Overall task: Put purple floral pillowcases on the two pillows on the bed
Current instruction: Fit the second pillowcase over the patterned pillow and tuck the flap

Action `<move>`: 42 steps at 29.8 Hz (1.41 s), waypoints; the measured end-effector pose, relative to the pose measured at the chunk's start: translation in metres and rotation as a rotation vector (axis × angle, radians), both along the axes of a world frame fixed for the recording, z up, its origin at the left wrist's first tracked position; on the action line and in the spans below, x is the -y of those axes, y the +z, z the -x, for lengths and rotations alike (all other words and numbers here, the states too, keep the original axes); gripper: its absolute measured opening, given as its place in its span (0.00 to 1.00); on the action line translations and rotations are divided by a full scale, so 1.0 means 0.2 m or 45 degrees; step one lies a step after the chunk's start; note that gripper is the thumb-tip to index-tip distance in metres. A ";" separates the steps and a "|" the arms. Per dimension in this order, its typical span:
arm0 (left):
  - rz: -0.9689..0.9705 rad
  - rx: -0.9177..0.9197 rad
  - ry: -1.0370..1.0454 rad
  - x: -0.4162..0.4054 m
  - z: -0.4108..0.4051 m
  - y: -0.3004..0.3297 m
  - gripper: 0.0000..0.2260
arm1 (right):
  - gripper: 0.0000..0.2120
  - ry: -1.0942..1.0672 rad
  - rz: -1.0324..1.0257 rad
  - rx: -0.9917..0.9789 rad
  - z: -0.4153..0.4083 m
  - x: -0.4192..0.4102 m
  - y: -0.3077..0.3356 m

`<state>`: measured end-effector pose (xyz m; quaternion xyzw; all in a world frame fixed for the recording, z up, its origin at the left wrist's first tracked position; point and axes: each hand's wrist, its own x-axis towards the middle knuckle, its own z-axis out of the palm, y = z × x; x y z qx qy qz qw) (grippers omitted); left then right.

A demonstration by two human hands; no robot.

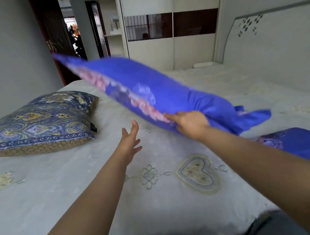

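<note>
Head view. Your right hand (188,123) grips the lower edge of the cased pillow (149,92), fingers closed on the purple floral fabric near its open end. The pillow is airborne and tilted, running from the upper left of the frame down to the centre right, and it is blurred. The loose flap of the case trails at the right, just past your wrist. Your left hand (131,141) is open with fingers spread, holding nothing, just below the pillow and apart from it.

The second pillow (41,121), in blue patterned fabric, lies uncased on the bed (82,193) at centre left. The second purple pillowcase (295,142) lies at the right edge of the frame, partly behind your right forearm.

Judged from this view, one pillow is cased and one remains. To finish the step in hand well:

1. Bring the left hand onto the pillow's underside for support.
2. Check that the corners are filled; this view does not show them.
3. Tuck the trailing flap in.
4. Set the pillow down flat, clear of the spare pillowcase.
</note>
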<state>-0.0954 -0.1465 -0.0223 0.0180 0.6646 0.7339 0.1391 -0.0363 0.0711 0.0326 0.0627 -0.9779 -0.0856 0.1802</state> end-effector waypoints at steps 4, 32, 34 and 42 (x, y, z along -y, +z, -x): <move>-0.258 0.314 0.028 -0.04 0.13 -0.17 0.51 | 0.33 0.013 -0.051 0.346 -0.10 0.17 -0.37; -0.168 0.182 -0.539 -1.63 0.26 0.26 0.09 | 0.28 -1.084 0.311 0.060 0.00 -1.25 -0.01; -0.002 0.186 -0.567 -1.63 0.23 0.11 0.05 | 0.26 -1.108 0.414 0.290 0.01 -1.27 -0.16; 0.133 0.221 -0.637 -1.52 0.13 -0.17 0.09 | 0.33 -1.336 0.632 0.730 -0.06 -1.17 -0.53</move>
